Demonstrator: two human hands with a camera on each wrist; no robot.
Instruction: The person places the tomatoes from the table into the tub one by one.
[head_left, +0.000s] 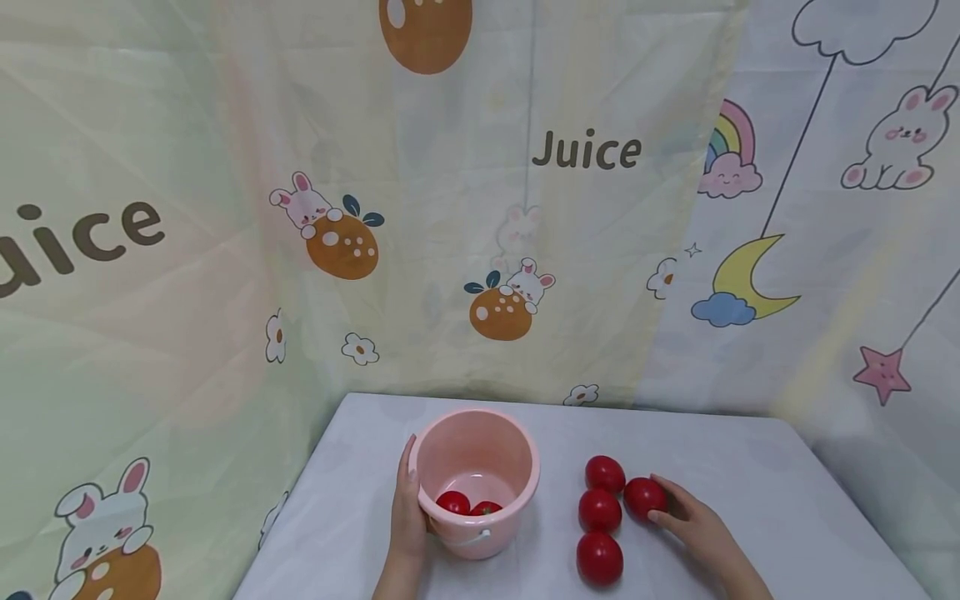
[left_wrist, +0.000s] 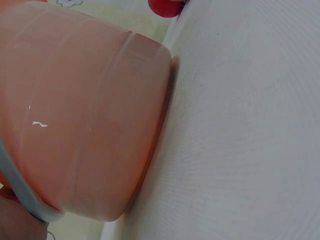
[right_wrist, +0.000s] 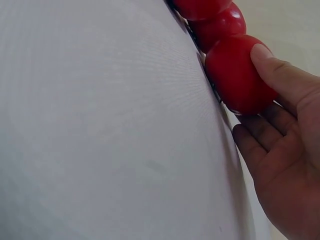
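A pink bucket [head_left: 476, 533] stands on the table, its mouth tilted toward the head camera, with two red tomatoes [head_left: 453, 502] visible inside. My left hand [head_left: 408, 518] holds the bucket's left side, fingers along the wall below the rim. In the left wrist view, the bucket's pale handle [left_wrist: 27, 192] crosses beside part of that hand. To the right, my right hand [head_left: 697, 521] grips a red tomato [right_wrist: 237, 75] between thumb and fingers. Three more tomatoes form a column just left of it: a far one [head_left: 604, 473], a middle one [head_left: 599, 510] and a near one [head_left: 600, 558].
A white cloth covers the table [head_left: 352, 467]. Behind it and at the sides hang printed curtains [head_left: 450, 192] with bunnies, oranges and the word Juice. The column of tomatoes stands between the bucket and my right hand.
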